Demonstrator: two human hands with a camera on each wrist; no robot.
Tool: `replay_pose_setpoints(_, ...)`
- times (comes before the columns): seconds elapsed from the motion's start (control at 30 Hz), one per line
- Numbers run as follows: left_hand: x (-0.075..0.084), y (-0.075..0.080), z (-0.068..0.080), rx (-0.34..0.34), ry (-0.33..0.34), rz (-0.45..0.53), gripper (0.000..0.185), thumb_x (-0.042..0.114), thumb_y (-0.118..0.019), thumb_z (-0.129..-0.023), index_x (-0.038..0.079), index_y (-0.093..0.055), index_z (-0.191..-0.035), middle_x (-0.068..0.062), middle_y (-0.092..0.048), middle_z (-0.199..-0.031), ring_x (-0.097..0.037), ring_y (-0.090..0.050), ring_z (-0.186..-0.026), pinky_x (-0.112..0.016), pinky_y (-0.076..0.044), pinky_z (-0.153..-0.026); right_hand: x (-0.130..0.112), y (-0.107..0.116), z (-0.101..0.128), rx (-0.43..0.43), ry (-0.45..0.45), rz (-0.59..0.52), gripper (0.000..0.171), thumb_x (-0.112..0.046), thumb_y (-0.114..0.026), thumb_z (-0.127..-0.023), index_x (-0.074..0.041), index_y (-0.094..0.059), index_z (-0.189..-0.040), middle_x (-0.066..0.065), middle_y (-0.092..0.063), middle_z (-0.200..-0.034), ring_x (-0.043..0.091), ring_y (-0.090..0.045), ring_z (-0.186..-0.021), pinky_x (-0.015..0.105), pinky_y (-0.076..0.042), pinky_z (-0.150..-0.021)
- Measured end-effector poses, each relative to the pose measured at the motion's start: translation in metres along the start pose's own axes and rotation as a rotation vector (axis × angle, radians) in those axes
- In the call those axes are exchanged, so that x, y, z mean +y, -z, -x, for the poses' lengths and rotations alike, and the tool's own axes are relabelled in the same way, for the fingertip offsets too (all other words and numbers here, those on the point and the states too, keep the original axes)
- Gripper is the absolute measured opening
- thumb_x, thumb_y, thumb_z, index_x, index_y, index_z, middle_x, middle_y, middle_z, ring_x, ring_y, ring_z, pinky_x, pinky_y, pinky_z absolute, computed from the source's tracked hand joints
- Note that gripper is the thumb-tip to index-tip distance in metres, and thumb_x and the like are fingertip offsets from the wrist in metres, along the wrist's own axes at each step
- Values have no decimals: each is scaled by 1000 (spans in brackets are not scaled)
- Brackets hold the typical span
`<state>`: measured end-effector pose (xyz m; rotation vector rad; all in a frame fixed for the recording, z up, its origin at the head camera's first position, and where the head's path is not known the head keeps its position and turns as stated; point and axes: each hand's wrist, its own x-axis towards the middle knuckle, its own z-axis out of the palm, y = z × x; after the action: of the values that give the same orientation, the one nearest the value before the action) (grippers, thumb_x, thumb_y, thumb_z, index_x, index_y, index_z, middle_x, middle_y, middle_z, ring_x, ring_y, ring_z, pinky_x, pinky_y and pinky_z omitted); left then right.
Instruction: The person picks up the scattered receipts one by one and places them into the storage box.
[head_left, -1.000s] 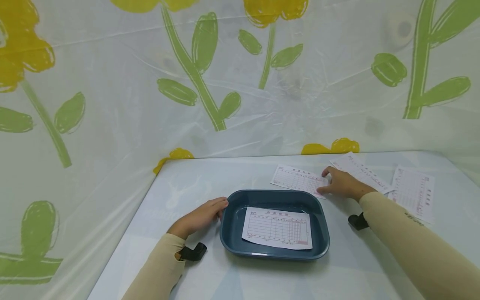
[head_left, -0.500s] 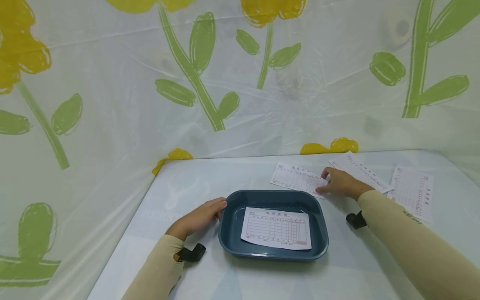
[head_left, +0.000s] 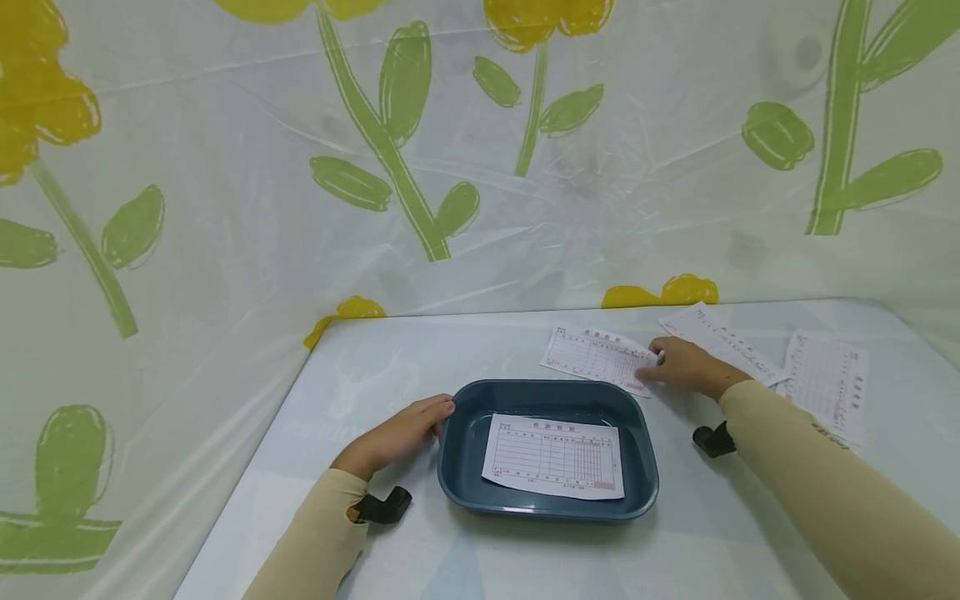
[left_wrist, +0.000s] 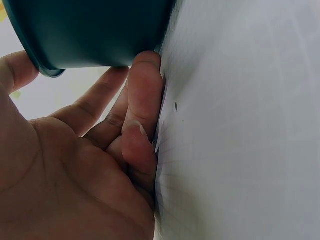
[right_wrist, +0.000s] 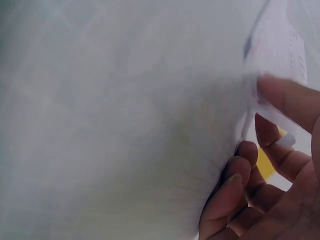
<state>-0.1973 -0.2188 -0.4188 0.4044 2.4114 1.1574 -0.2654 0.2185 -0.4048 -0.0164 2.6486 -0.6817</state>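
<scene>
The fingers (right_wrist: 280, 97) of the right hand (head_left: 686, 367) curl at the near right edge of a printed slip (head_left: 596, 357), thumb and forefinger pinching the paper's edge where it lifts a little off the table (head_left: 390, 367). The slip is white with a pinkish ruled grid and a short heading line at its top; the writing is too small to read. It lies flat just behind the far rim of a dark blue tray (head_left: 457, 467), close to the tray's right corner.

Inside the tray lies a second slip (head_left: 553, 456) of the same kind, its heading and columns likewise too small to read. The left hand (head_left: 397, 433) rests on the table at the tray's left end, fingers relaxed and nearly straight, their tips touching the tray's outer wall under the rim.

Two more slips (head_left: 825, 383) lie to the right of the right hand. A plastic sheet printed with yellow flowers (head_left: 405, 150) hangs behind the table.
</scene>
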Motion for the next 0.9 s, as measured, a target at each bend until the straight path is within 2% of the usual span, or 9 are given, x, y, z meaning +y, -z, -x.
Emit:
replay_pose_setpoints(0.13,0,1,1,-2,-13,0,37,38,-32,-108,11,-57,-108,-3,-52,-88,-20,-51,-89,-35,-41,-80,9,3,-4,7,22,-47,45,-36,-63,-96,-2,-55,-123,25,-58,-122,34,-54,-102,43,-49,-84)
replay_pose_setpoints(0.4,1,0,2,-13,-32,26,37,39,-32,-109,11,-54,-99,-4,-51,-87,-19,-49,-85,-34,-40,-77,22,3,-2,56,65,-155,44,-31,-60,-98,2,-54,-126,19,-63,-110,25,-58,-91,30,-48,-74)
replay_pose_setpoints(0.6,1,0,1,-5,-31,17,37,39,-33,-108,11,-55,-100,-4,-51,-86,-18,-49,-83,-34,-40,-76,23,5,15,145,80,-214,43,-27,-58,-100,4,-49,-130,23,-66,-113,22,-61,-87,27,-50,-73)
replay_pose_setpoints(0.9,2,0,2,0,-28,17,37,39,-33,-108,11,-55,-101,-3,-51,-86,-19,-49,-85,-34,-40,-77,27,6,36,273,124,-245,46,-28,-55,-103,5,-47,-134,24,-69,-114,28,-67,-97,28,-51,-72)
